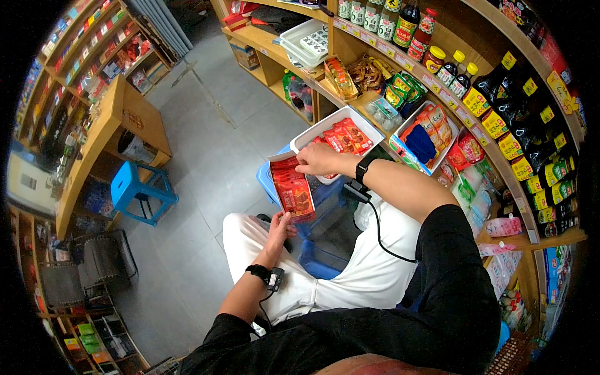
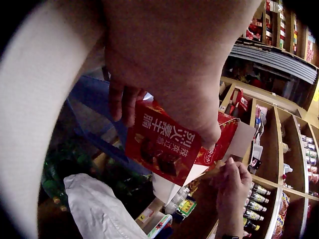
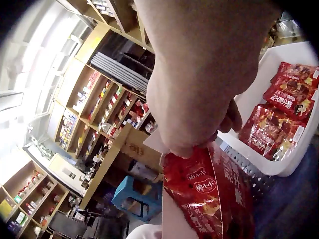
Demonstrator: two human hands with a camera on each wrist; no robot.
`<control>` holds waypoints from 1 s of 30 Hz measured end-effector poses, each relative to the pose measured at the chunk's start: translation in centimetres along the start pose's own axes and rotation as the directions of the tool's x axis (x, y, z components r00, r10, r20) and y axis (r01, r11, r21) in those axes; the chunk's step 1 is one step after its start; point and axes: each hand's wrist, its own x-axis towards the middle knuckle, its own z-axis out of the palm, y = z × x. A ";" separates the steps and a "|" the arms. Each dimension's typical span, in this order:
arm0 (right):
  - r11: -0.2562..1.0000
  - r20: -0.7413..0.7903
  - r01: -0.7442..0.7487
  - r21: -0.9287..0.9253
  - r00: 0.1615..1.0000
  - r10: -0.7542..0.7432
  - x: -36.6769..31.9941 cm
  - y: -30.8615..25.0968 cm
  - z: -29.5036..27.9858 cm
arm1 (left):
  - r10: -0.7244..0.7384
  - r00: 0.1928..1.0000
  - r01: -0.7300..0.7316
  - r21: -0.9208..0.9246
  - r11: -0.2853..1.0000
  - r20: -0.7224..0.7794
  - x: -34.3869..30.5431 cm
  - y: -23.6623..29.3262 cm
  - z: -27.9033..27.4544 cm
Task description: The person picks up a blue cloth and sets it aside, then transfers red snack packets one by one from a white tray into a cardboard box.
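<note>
A red printed box (image 1: 296, 203) with white inner flaps stands tilted over a blue stool (image 1: 267, 185), filled with shiny red snack packets (image 3: 192, 186). My left hand (image 1: 278, 232) holds the box at its near end, with the thumb on one side and the fingers on the other in the left wrist view. At the box's far, open end is my right hand (image 1: 319, 160), its fingers bent and its thumb over the packets; I cannot tell if it pinches one. Right beside it, a white tray (image 3: 286, 167) holds several more loose red packets (image 3: 274, 132).
Shelves of sauce bottles (image 1: 406, 25) rise at the right, above bins of packaged snacks (image 1: 431, 128). A small blue stool (image 1: 140, 190) stands on the grey floor (image 1: 194, 144) beside a wooden counter (image 1: 140, 119). A black cable (image 1: 377, 231) runs from the right wrist across the lap.
</note>
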 end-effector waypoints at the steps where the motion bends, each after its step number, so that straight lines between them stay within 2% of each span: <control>1: 1.000 0.001 0.000 0.000 1.000 0.000 0.1 0.3 0.0 | -0.001 1.000 0.001 -0.001 1.000 0.001 0.0 0.0 0.0; 4: 0.999 -0.070 -0.004 0.046 0.998 0.007 0.3 0.8 -0.4 | -0.006 1.000 0.005 0.020 1.000 0.008 -0.3 0.5 0.2; 6: 0.998 -0.186 -0.044 0.035 0.981 0.050 0.2 1.0 -1.0 | -0.009 1.000 0.009 0.041 0.999 0.014 -0.6 0.8 0.3; 7: 0.998 -0.185 -0.044 0.035 0.981 0.050 0.1 1.0 -1.3 | -0.012 1.000 0.012 0.044 0.999 0.010 -0.6 0.9 0.4; 9: 0.983 -0.288 -0.117 0.142 0.945 0.155 0.0 1.2 -1.7 | -0.016 1.000 0.015 0.046 0.999 0.006 -0.7 1.0 0.5; 12: 0.969 -0.343 -0.177 0.175 0.911 0.228 0.7 4.3 -0.5 | -0.015 1.000 0.015 0.044 0.999 0.013 -1.0 1.2 0.6; 13: 0.964 -0.339 -0.192 0.185 0.908 0.246 0.5 4.8 -0.5 | -0.009 1.000 0.009 0.041 0.999 0.004 -0.9 1.2 0.6; 14: 0.936 -0.266 -0.273 0.221 0.907 0.327 0.3 5.4 -0.5 | -0.003 1.000 0.003 0.039 0.999 -0.004 -0.7 1.1 0.5; 16: 0.896 -0.201 -0.327 0.300 0.897 0.394 -0.4 6.8 0.0 | 0.006 1.000 -0.006 0.030 1.000 -0.001 -0.7 0.9 0.4; 18: 0.922 -0.244 -0.347 0.172 0.892 0.382 -0.7 8.4 0.6 | -0.008 1.000 0.008 0.015 1.000 0.001 0.1 0.1 0.0; 20: 0.909 -0.185 -0.407 0.088 0.890 0.416 -0.6 9.7 0.5 | -0.015 1.000 0.015 -0.002 1.000 0.002 0.5 -0.3 -0.2; 21: 0.877 -0.151 -0.472 0.092 0.864 0.480 -0.8 9.7 0.3 | -0.015 1.000 0.015 -0.004 1.000 0.003 0.4 -0.4 -0.2; 24: 0.881 -0.173 -0.474 0.017 0.866 0.469 -1.1 10.4 0.5 | -0.018 1.000 0.018 -0.016 1.000 0.007 0.4 -0.3 -0.2; 25: 0.886 -0.095 -0.464 -0.025 0.883 0.460 -1.0 10.8 0.5 | -0.027 1.000 0.027 -0.011 1.000 -0.007 0.3 -0.2 -0.1; 26: 0.886 -0.101 -0.462 -0.033 0.884 0.457 -0.8 11.2 0.5 | -0.029 0.999 0.029 -0.007 1.000 -0.019 0.5 0.0 0.0; 28: 0.862 0.001 -0.496 -0.110 0.867 0.499 -1.2 10.1 0.4 | -0.014 1.000 0.014 -0.004 1.000 -0.011 0.4 0.1 0.1; 29: 0.872 0.017 -0.487 -0.047 0.873 0.488 -1.5 9.6 0.2 | -0.005 1.000 0.005 0.003 1.000 -0.006 0.3 0.1 0.0; 30: 0.880 0.031 -0.472 -0.060 0.880 0.474 -1.3 10.5 1.1 | 0.007 1.000 -0.007 -0.003 1.000 -0.004 0.2 0.3 0.1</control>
